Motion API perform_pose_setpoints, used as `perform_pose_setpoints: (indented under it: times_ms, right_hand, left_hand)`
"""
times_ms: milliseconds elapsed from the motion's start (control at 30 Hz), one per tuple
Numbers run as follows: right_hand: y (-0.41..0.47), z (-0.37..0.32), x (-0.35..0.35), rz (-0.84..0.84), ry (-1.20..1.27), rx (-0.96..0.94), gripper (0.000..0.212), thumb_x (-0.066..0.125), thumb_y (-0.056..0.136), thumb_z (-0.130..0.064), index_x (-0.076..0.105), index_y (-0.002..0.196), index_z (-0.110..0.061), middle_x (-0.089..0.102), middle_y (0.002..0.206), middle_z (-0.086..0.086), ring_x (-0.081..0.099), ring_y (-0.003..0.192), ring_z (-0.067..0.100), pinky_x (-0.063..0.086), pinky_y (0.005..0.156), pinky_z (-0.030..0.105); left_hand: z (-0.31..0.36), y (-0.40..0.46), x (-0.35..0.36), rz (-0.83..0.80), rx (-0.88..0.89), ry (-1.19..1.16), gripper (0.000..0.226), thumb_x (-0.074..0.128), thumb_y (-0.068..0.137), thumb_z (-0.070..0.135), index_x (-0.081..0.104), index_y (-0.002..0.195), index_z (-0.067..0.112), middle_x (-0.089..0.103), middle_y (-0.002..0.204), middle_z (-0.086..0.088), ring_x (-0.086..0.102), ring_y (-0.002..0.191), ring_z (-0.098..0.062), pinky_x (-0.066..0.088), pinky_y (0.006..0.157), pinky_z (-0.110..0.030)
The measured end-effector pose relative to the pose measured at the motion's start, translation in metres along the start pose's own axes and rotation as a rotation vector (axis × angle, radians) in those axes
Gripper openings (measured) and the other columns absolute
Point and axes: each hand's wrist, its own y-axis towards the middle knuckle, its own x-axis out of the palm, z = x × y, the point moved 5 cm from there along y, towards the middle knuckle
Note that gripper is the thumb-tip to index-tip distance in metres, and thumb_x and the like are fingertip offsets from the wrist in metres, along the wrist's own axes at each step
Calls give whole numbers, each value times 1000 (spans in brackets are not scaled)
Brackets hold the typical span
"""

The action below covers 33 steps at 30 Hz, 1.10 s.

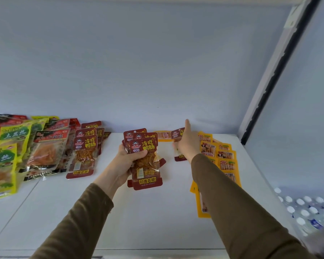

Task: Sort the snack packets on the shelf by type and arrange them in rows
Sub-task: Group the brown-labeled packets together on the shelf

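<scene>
Our left hand (126,157) grips a stack of red packets (144,156); right hand (188,144) extended, index finger straight.

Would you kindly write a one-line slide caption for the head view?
Left hand holds a stack of red packets while the right hand reaches for another red packet.

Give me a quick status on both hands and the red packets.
Left hand has its grip on a stack of red packets. Right hand reaching a lone red packet by the yellow packets, grip unclear. Nothing in the way.
</scene>
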Motion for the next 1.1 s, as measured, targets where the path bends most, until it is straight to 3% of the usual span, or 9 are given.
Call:
perform_pose_setpoints:
  times_ms: [200,333,467,600,700,800,867,933,1100]
  right_hand:
    - [-1,-4,-34,112,426,-38,47,65,98,-15,53,143,-21,60,131,8,63,117,25,56,97,41]
    - [-27,-36,-27,-254,1248,47,31,70,92,-3,70,121,-16,75,112,7,75,100,24,62,81,37]
    - [-62,-64,5,-423,1173,-45,36,76,89,-10,71,121,-25,74,111,6,76,95,19,61,74,32]
    - [-76,-72,38,-410,1161,14,45,78,89,-15,63,126,-36,61,130,8,73,103,27,63,83,49]
    - [-77,-78,55,-397,1099,35,80,81,86,-14,37,147,-41,52,139,4,67,114,24,60,91,50]
    - [-76,-89,75,-533,1070,102,111,86,81,-15,9,158,-38,55,135,-11,65,116,17,59,91,41]
    - [-74,-98,87,-622,1104,150,101,88,78,-14,22,153,-30,68,124,-3,72,105,18,60,81,34]
    - [-70,-107,97,-643,1145,186,86,88,78,-13,34,143,-31,72,117,1,74,99,19,59,72,30]
    - [-58,-136,117,-492,1090,176,76,84,82,-12,36,139,-27,66,122,1,68,104,18,56,71,27]
  left_hand:
    - [0,3,-12,58,-1,-20,71,82,84,11,41,140,26,68,127,-7,70,111,-31,56,96,-55]
    - [3,4,-11,85,-26,-84,69,80,85,9,41,139,24,69,126,-8,71,109,-32,57,93,-55]
    - [9,2,-3,59,-26,-153,59,76,88,6,44,136,19,72,121,-13,76,99,-33,63,78,-47]
    - [12,0,-5,71,-24,-188,48,64,99,17,46,142,10,70,126,-21,72,109,-39,62,85,-48]
    - [11,0,-19,144,-59,-207,44,52,101,33,61,134,6,74,119,-19,72,106,-36,58,94,-49]
    - [18,2,-29,142,-11,-45,36,56,100,38,64,124,13,77,109,-12,76,98,-32,61,80,-42]
    - [26,7,-38,167,7,83,34,62,98,35,55,127,17,74,110,-10,74,97,-28,59,73,-38]
    - [35,14,-49,199,30,216,41,65,97,31,47,132,21,69,116,-9,70,102,-27,59,82,-42]
    - [52,24,-73,289,130,520,56,61,101,38,40,151,24,67,123,0,67,105,-21,57,93,-41]
